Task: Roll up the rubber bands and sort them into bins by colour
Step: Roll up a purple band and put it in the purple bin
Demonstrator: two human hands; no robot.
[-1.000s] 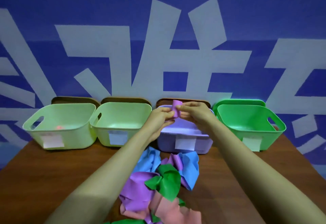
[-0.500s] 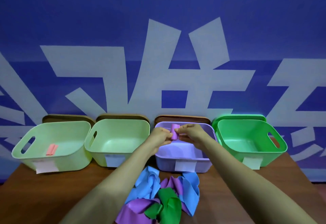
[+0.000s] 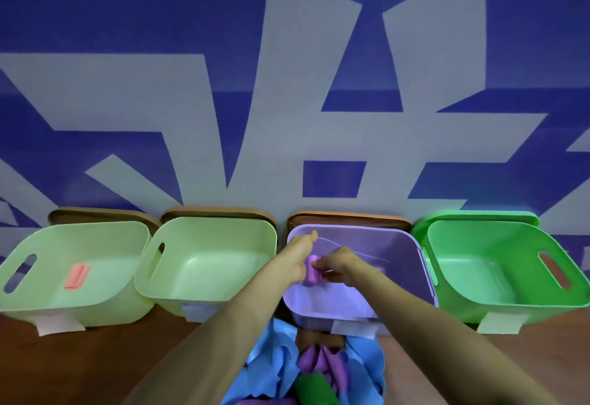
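Note:
A rolled purple band (image 3: 312, 270) is low inside the purple bin (image 3: 403, 245), third from the left. My right hand (image 3: 338, 266) pinches the roll at its right side. My left hand (image 3: 300, 258) is just left of the roll with its fingers stretched out; whether it still touches the roll is hard to tell. A rolled pink band (image 3: 76, 277) lies in the far-left pale green bin (image 3: 19, 301). Loose blue (image 3: 271, 363), purple (image 3: 322, 363) and green (image 3: 314, 387) bands are heaped on the table in front of the purple bin.
Four bins stand in a row against the blue-and-grey wall: two pale green ones, the second (image 3: 210, 222) with nothing in it, the purple one and a bright green one (image 3: 479, 312) at the right. Each carries a white label. The brown table (image 3: 79, 369) runs below.
Both hands have gone down with the purple roll from above the bin's rim into the purple bin. The left hand's fingers have straightened. The camera has moved closer to the bins.

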